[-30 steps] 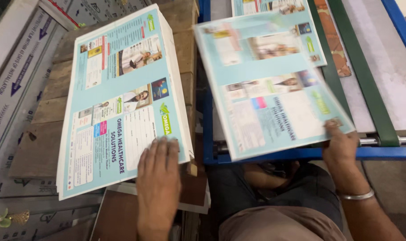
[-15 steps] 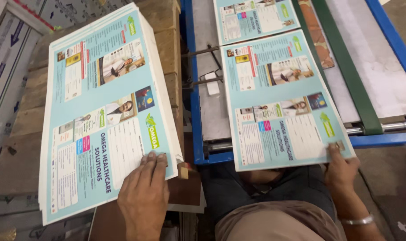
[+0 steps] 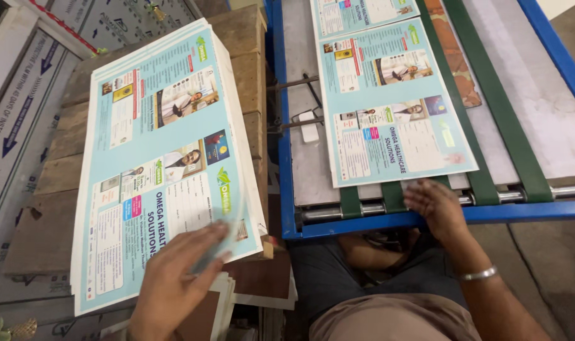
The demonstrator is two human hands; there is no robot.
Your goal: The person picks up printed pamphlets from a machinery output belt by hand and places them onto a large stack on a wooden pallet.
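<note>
Wooden pallet boards carry the stack of printed sheets point(image 3: 164, 158) at your left — your left hand point(image 3: 173, 281), fingers spread flat, presses its near corner. Your right hand point(image 3: 436, 205), loosely open, touches the belt-fed sheet point(image 3: 395, 107), lengthwise away.

We look down on a weathered wooden pallet point(image 3: 47, 208) at the left, its planks grey-brown and cracked. Beside it at the far left lie white panels point(image 3: 22, 107) printed with blue arrows. At the right stands a blue-framed machine bed point(image 3: 287, 189) with a grey deck, green belts point(image 3: 489, 120) and a steel roller point(image 3: 552, 191), over a dull brown floor point(image 3: 546, 259).
</note>
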